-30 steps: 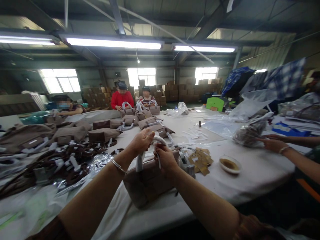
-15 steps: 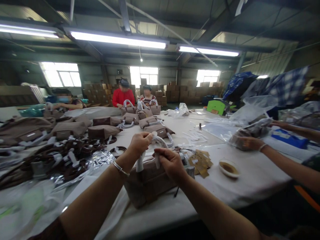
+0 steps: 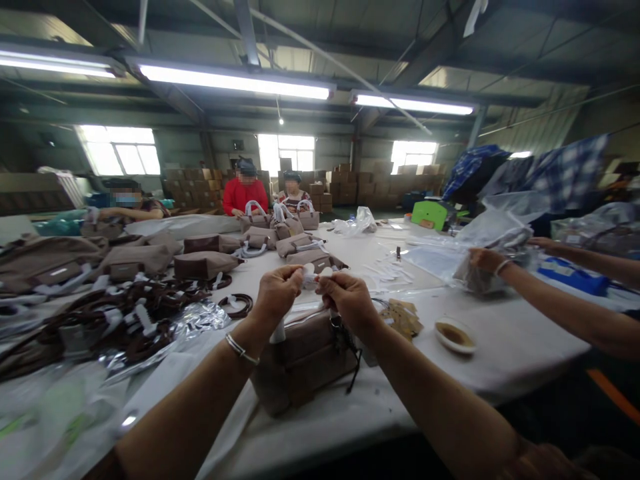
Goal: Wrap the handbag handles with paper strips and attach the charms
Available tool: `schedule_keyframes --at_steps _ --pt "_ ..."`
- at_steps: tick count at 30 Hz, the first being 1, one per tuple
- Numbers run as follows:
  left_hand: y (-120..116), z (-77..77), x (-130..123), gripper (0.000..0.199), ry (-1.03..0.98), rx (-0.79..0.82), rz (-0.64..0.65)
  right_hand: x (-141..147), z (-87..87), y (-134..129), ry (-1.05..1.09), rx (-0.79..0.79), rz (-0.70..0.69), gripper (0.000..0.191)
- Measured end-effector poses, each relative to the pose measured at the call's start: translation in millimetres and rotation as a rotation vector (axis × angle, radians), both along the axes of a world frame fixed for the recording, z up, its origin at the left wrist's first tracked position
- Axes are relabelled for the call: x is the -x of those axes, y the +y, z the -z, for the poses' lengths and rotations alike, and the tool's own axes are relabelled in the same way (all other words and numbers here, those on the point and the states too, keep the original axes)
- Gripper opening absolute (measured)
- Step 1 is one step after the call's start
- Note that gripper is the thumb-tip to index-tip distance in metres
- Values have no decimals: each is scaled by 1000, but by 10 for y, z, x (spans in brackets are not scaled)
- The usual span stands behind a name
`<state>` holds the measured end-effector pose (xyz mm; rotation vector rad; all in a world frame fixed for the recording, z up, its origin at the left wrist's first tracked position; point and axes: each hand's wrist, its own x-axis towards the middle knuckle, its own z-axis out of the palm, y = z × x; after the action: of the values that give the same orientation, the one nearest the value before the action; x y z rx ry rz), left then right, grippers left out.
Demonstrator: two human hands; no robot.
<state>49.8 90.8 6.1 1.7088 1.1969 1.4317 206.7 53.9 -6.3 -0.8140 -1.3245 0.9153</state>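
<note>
A brown handbag (image 3: 305,360) stands on the white table (image 3: 500,353) right in front of me. Its handle (image 3: 311,275) is wrapped in white paper and arches up between my hands. My left hand (image 3: 277,293) pinches the handle's top from the left, a bracelet on its wrist. My right hand (image 3: 347,301) pinches the same wrapped handle from the right, almost touching the left. A dark cord (image 3: 356,373) hangs down the bag's right side.
Heaps of brown bags (image 3: 135,260) and dark straps in plastic (image 3: 120,320) fill the left of the table. Brown card tags (image 3: 405,317) and a small dish (image 3: 454,335) lie to the right. A co-worker's hands (image 3: 483,261) hold a plastic bag at right. Three people sit at the far end.
My right hand has risen from the handle's side to its top, meeting my left hand. The co-worker at right has lifted the plastic bag higher.
</note>
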Motion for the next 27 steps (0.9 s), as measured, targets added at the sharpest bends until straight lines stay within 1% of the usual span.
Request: schedule_keyframes --at_steps 2,5,9,12,15,18,23,27 --pt "-29 3 -20 36 -24 -19 -7 29 -37 40 35 51 -17 26" --pt "-60 -11 -30 34 2 -27 -6 59 -79 84 92 90 -28 28" --pt "-62 -45 -13 39 29 -40 65 71 -80 101 143 129 -34 35" --pt "-47 -69 -14 39 54 -23 107 68 -50 105 140 124 -33 36" --pt "-31 -69 -37 33 42 -17 54 55 -35 111 132 112 -1 32" --pt "-21 -36 -56 31 6 -46 -4 40 -62 107 76 118 25 31" --pt "-54 23 -67 33 -59 -123 -62 45 -196 95 -67 219 36 26" --pt "-127 37 -90 29 -67 -193 -117 50 -311 100 -191 280 37 22"
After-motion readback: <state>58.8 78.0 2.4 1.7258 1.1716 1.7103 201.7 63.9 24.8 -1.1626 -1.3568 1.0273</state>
